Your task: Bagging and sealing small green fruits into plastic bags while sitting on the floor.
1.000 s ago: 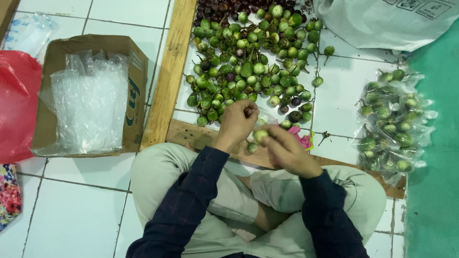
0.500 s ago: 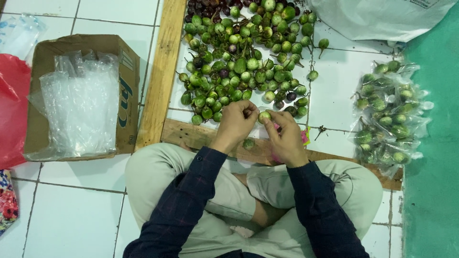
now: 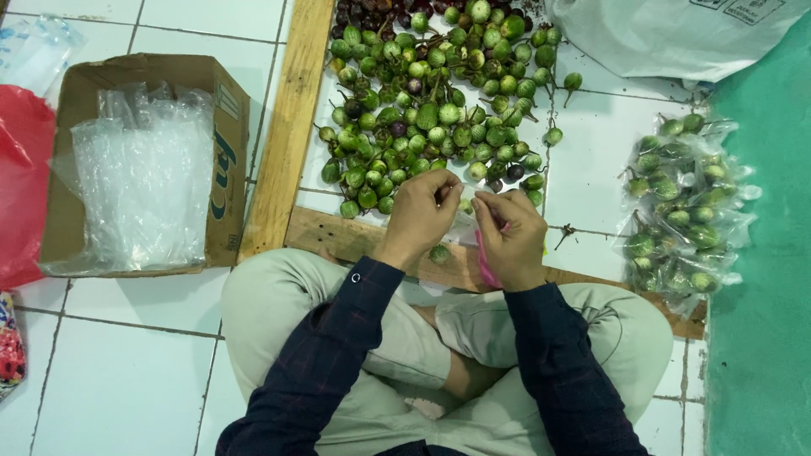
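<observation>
Head view shows your left hand (image 3: 422,211) and right hand (image 3: 509,236) pinched together on a small clear bag (image 3: 467,221) above the wooden plank (image 3: 338,235); loosen either pinch and its green fruit (image 3: 439,253) could roll away.

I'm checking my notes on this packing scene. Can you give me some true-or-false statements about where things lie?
1. The cardboard box holds clear plastic bags. True.
2. The filled bags of green fruit lie at the person's left. False: they lie at the right.
3. Both hands meet at the near edge of the loose fruit pile. True.
4. The person sits on a chair. False: cross-legged on the tiled floor.
</observation>
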